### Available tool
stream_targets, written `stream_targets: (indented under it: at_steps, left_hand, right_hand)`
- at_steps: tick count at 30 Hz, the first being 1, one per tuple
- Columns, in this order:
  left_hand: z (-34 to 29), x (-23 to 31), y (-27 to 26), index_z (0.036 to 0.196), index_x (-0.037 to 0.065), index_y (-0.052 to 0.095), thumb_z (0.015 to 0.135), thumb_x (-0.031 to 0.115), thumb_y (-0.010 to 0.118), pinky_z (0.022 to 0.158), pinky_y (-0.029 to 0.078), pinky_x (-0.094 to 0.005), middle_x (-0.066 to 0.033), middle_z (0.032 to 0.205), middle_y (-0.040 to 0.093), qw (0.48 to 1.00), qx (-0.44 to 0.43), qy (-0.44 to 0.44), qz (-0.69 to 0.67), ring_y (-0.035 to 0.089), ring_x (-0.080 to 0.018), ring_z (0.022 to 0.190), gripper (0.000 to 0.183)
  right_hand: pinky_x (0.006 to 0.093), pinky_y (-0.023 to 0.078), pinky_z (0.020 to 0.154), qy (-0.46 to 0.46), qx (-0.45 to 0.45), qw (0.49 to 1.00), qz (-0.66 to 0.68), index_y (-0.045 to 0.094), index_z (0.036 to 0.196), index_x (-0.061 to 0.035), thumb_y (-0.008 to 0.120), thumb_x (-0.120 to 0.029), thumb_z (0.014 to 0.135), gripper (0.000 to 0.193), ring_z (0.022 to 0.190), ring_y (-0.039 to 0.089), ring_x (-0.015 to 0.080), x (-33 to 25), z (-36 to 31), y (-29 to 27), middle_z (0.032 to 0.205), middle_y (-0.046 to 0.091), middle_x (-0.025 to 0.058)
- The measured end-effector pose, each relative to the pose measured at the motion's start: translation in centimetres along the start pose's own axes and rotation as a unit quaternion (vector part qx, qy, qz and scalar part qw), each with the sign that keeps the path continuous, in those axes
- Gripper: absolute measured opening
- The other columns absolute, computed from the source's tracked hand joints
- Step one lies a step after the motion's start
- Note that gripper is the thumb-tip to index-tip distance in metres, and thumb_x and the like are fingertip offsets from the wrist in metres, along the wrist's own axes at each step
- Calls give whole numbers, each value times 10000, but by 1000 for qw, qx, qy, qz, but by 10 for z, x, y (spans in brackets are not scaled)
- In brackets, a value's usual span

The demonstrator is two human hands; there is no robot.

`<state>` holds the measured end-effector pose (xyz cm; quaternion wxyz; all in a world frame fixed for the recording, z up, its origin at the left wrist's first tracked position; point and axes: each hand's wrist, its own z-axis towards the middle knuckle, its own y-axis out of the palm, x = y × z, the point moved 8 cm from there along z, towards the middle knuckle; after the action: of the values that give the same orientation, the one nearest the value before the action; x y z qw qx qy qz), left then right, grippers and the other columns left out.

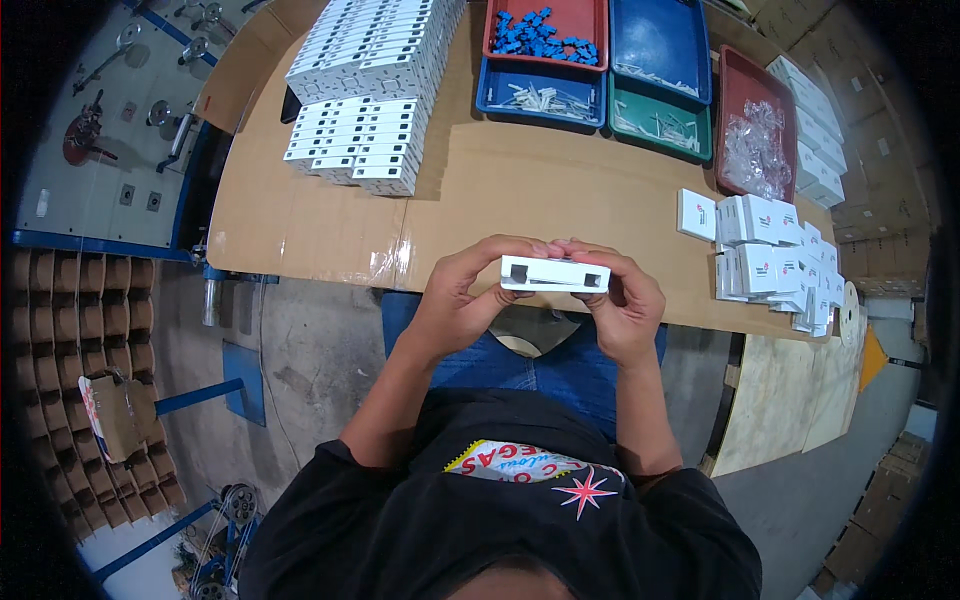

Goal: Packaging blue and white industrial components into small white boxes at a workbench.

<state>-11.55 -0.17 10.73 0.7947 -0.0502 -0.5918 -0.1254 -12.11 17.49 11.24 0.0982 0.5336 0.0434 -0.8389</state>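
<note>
Here, white box point(553, 266) in both hands point(455, 292) point(630, 305), red-printed boxes point(758, 266) rightward

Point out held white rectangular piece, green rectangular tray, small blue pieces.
White rectangular piece point(553, 268), head view: face with openings.
Green rectangular tray point(658, 148), head view: near rim.
Small blue pieces point(530, 38), head view: heap's middle.

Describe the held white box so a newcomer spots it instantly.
Find the table, then the middle of its near edge. There the left hand and right hand grip a white box; unlike those in the left stack and right pile, it alone is held.
</note>
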Motion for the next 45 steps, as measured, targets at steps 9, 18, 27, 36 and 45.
stream_targets:
  at_steps: [9,18,27,36,45]
  left_hand:
    - [4,7,3,1172,16,656,953,88,649,1000,513,-372,-145,1180,708,999,-10,42,4,667,-263,1143,231]
    - [3,5,3,1201,5,641,963,110,656,989,511,-358,-132,1183,708,1000,-7,-11,16,661,-235,1131,260]
    - [1,-4,5,1159,-6,625,933,132,713,959,500,-328,-126,1107,709,998,47,14,-31,663,-196,1061,279]
    - [-4,-19,8,1146,4,616,922,240,750,934,495,-318,-106,1105,690,996,71,27,-37,644,-175,1052,351]
    - [-10,-26,52,1264,-11,608,920,138,740,959,480,-306,-127,1213,627,1000,3,13,-23,612,-197,1103,398]
  right_hand:
    - [432,487,1034,-18,-19,1000,-2,661,1147,27,684,-162,948,276,1150,669,316,-4,3,2,1176,708,218]
    - [400,494,1023,-13,-11,1000,12,635,1170,37,706,-41,913,278,1171,660,313,-8,4,4,1219,690,211]
    - [375,499,1013,13,-9,1000,23,645,1157,24,735,-23,874,301,1170,654,283,6,-1,9,1235,678,208]
    - [310,492,922,48,67,996,33,578,1191,30,652,-203,974,327,1038,628,192,9,0,16,1144,655,152]
    - [296,325,550,-20,221,973,-66,471,800,-8,373,-523,1054,582,618,437,130,34,-20,-14,682,483,65]
